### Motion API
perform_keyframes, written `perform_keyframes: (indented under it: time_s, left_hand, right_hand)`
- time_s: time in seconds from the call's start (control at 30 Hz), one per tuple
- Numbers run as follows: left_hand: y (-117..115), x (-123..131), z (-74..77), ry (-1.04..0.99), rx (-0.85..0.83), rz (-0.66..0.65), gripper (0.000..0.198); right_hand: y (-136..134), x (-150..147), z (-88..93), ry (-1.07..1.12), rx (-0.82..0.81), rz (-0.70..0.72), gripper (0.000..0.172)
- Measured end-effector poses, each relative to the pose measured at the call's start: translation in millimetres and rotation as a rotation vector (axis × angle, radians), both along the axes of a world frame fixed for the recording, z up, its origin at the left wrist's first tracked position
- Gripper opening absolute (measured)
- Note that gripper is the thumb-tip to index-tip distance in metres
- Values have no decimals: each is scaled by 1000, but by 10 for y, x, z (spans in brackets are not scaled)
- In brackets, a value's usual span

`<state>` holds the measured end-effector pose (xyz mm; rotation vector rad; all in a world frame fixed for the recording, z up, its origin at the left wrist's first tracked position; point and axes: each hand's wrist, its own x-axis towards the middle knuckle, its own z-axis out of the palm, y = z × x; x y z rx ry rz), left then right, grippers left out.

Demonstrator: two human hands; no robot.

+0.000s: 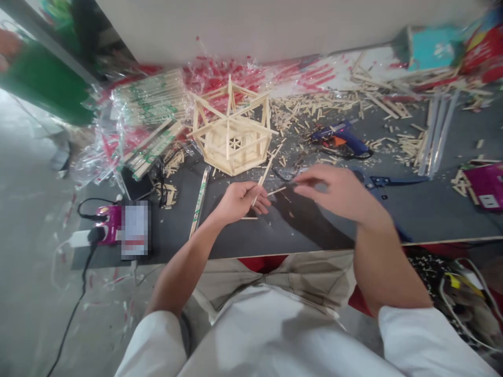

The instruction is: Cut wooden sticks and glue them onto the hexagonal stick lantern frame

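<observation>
Glue gun (349, 138) (blue) amid scraps (304, 107)

At the near left of the table (436, 212), a phone (135, 230) with a blurred screen, just beside a purple power strip (109, 222); against the strip's left side, a black plug (95, 235) and a white adapter (79, 239). Farther back on the left, crumpled clear plastic (88, 162). At the far right, a teal box (434, 48); at the right edge, nearer, another purple power strip (484, 184).
</observation>
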<state>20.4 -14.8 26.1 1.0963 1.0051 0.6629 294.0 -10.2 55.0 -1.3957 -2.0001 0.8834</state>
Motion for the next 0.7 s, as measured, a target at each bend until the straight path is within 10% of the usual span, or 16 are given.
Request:
perform_keyframes:
  time_s: [0.17, 0.3, 0.47, 0.7]
  left_hand:
    - [28, -70, 46, -45, -65, 5, 37]
    - [4, -59, 83, -17, -98, -16, 36]
    - [-13, -43, 123, 22, -119, -36, 41]
    - [5, -48, 157, -2, -78, -48, 57]
  right_hand:
    - [-358, 973, -70, -347, -52, -403, 70]
    - [-540, 1517, -332, -662, -48, -338, 105]
    - [-624, 1698, -430, -797, 7, -167, 88]
    - [-619, 1297, -94, -915, -82, -200, 62]
